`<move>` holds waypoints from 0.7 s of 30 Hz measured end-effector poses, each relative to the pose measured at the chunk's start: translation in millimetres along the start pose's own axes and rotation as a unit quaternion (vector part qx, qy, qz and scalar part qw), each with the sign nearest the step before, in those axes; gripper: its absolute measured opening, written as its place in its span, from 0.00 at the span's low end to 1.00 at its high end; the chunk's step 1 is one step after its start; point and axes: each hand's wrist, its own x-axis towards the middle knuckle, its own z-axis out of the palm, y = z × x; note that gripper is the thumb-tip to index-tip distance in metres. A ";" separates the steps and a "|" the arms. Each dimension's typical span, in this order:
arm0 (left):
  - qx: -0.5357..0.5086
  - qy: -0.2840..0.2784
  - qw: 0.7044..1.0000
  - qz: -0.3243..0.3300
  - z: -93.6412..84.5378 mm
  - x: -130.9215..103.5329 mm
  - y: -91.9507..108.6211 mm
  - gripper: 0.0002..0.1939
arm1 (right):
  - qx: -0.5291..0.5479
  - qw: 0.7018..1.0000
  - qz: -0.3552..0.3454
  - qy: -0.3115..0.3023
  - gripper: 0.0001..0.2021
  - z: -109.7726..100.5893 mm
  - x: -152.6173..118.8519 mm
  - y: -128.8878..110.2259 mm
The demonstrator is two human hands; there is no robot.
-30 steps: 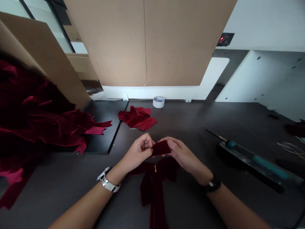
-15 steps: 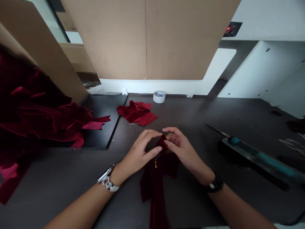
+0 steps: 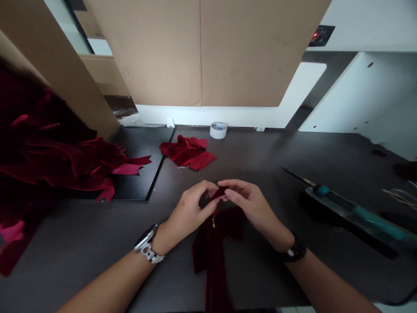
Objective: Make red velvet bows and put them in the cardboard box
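Observation:
Between my two hands is a small dark red velvet ribbon piece [image 3: 220,192]. My left hand [image 3: 197,201] pinches its left end between thumb and fingers. On the other side, my right hand [image 3: 245,198] grips the right end, thumb in front and fingers behind. Just below, a dark red velvet bow [image 3: 213,243] lies on the dark table, its long tails running toward the near edge. A small gold-coloured piece [image 3: 213,222] shows at the upper middle of the bow. My fingers hide part of the ribbon piece.
A pile of short red ribbon pieces [image 3: 188,153] lies ahead, near a tape roll [image 3: 218,130]. To the right, a soldering-iron-like tool with a teal handle [image 3: 355,211] rests on a dark stand. Many red ribbons [image 3: 74,161] heap at left over a black board [image 3: 143,141]. Cardboard [image 3: 241,52] stands behind.
My hands have closed in on the small ribbon piece, which now looks flatter and sits a little higher between my fingertips. The bow stays in place.

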 end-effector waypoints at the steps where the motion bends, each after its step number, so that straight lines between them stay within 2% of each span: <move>1: -0.017 -0.005 1.000 -0.024 -0.3 1.3 0.4 0.03 | -0.004 1.000 -0.006 -0.003 0.12 -0.1 -0.2 0.3; 3: -0.071 -0.019 0.994 -0.082 -1.6 4.1 1.2 0.05 | -0.053 0.998 -0.032 0.008 0.13 -0.6 -0.3 0.4; 6: -0.175 -0.072 0.968 -0.166 -3.9 7.5 1.6 0.09 | -0.156 0.983 -0.083 0.047 0.05 -0.2 -0.2 0.8; 8: -0.239 -0.099 0.944 -0.202 -4.3 8.5 1.2 0.09 | -0.155 0.983 -0.083 0.050 0.05 1.2 -0.4 2.5; 10: -0.280 -0.090 0.930 -0.219 -4.0 8.6 0.7 0.09 | -0.094 0.993 -0.058 0.038 0.06 3.1 -1.0 4.9; 13: -0.294 -0.060 0.927 -0.224 -3.8 8.6 0.8 0.11 | -0.027 0.998 -0.041 0.031 0.06 4.7 -2.5 6.1; 16: -0.309 -0.060 0.918 -0.242 -5.1 8.9 2.1 0.10 | -0.104 0.991 -0.086 0.011 0.05 3.3 -4.0 1.5; 18: -0.326 -0.056 0.907 -0.261 -6.0 9.1 2.7 0.10 | -0.180 0.974 -0.133 -0.018 0.05 1.7 -4.7 -3.0; 21: -0.354 -0.049 0.890 -0.283 -6.4 8.9 2.4 0.10 | -0.253 0.949 -0.182 -0.043 0.16 0.6 -5.2 -7.0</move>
